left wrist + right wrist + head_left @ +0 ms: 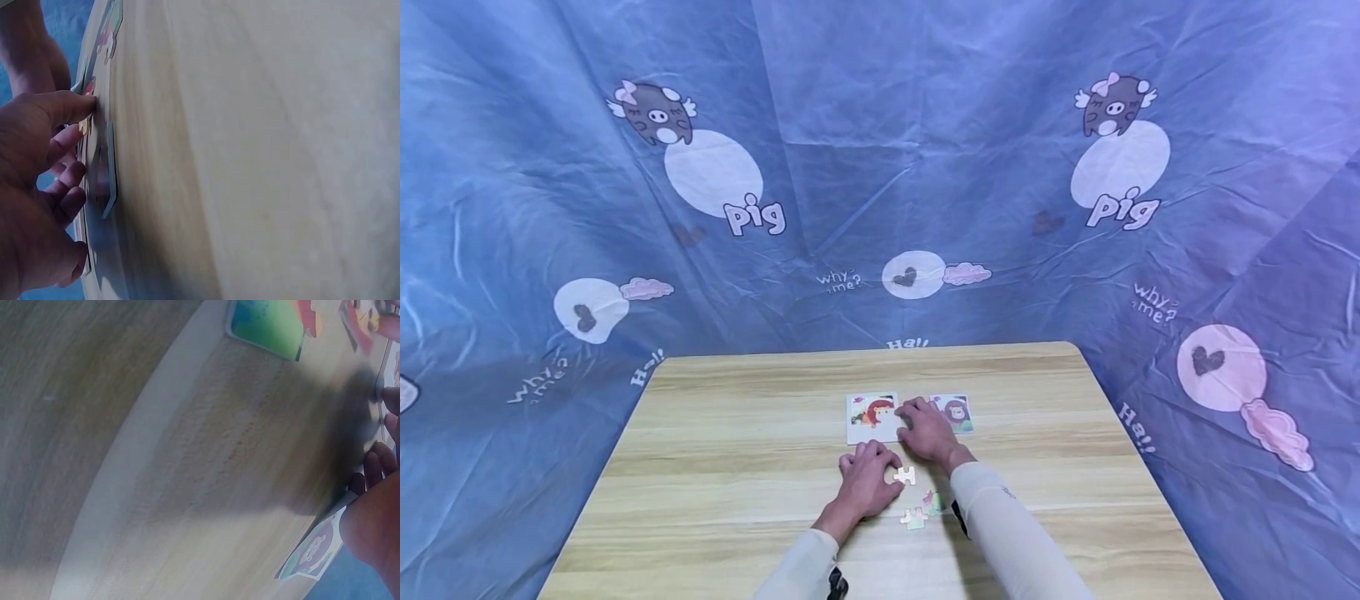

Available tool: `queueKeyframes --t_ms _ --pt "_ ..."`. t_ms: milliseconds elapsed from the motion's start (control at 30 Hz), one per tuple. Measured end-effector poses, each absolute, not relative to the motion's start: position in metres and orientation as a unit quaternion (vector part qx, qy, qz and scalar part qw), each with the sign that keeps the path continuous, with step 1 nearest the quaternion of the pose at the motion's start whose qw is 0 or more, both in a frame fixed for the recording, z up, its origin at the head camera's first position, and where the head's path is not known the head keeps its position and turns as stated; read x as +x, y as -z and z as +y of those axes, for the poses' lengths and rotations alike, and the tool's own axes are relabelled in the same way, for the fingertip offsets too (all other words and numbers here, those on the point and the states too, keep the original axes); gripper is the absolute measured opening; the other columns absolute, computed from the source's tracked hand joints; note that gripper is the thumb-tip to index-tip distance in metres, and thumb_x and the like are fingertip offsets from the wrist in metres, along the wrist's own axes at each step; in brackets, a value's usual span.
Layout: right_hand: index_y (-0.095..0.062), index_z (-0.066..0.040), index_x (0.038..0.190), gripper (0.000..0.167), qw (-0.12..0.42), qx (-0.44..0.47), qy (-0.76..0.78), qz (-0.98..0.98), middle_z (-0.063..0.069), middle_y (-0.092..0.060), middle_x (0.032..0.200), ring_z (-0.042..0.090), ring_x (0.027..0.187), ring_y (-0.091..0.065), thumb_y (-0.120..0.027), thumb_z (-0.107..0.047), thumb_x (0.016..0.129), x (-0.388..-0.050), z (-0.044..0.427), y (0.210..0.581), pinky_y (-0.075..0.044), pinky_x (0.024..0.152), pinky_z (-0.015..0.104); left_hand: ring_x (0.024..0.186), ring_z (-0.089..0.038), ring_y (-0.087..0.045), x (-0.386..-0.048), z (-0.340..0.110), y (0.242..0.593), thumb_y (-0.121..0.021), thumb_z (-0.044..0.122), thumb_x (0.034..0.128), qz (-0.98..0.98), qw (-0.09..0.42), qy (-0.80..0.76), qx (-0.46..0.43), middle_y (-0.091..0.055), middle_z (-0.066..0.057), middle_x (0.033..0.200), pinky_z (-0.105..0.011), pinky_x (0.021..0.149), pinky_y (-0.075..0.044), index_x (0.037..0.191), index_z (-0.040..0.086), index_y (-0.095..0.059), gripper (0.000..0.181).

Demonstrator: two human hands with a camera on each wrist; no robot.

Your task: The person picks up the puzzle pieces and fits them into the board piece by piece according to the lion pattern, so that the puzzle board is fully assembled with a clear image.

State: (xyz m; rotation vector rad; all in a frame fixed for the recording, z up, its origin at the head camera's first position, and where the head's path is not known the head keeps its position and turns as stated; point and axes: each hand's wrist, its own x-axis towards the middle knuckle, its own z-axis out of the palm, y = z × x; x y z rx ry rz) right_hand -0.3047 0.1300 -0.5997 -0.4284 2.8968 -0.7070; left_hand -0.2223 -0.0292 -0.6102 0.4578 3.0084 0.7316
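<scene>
My left hand (868,482) pinches the left edge of a jigsaw piece (905,475) between thumb and forefinger. In the left wrist view, a flat piece with a rounded corner (110,172) lies under that palm. Beyond it, a white-bordered puzzle board (861,433) bears a partly visible red-maned lion picture. My right hand (929,430) holds the board's right edge with curled fingers and thumb; what lies under its fingertips is hidden. Beside that wrist is a lion picture card (957,412), partly covered. In the right wrist view, a green corner piece (269,328) lies on the table.
More loose jigsaw pieces (915,518) lie near my right sleeve, on the near side of the hands. The wood-grain table (722,467) ends at a blue printed curtain (850,183) at the back and both sides.
</scene>
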Motion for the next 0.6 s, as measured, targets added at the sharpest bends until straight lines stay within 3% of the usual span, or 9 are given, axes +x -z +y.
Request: queueKeyframes --t_ms 367,600 --pt "-0.061 -0.020 0.126 0.038 0.067 -0.139 0.233 0.960 0.004 -0.053 0.133 0.027 0.119 -0.052 -0.064 -0.030 0.089 -0.3055 0.1290 0.5989 -0.041 0.102 0.046 0.092 -0.011 -0.046 -0.2231 -0.0329 0.6103 -0.076 0.034 0.0738 0.955 0.009 -0.256 0.148 -0.063 0.011 0.103 -0.037 0.078 -0.026 0.094 0.028 -0.063 0.025" --pt "-0.061 -0.020 0.126 0.038 0.068 -0.134 0.235 0.960 0.005 -0.054 0.133 0.027 0.118 -0.052 -0.064 -0.030 0.089 -0.3035 0.1290 0.5989 -0.041 0.101 0.047 0.083 -0.005 -0.044 -0.2241 -0.0345 0.6110 -0.071 0.027 0.0782 0.946 0.021 -0.297 0.132 -0.061 0.017 0.083 -0.037 0.079 -0.025 0.090 0.030 -0.061 0.016"
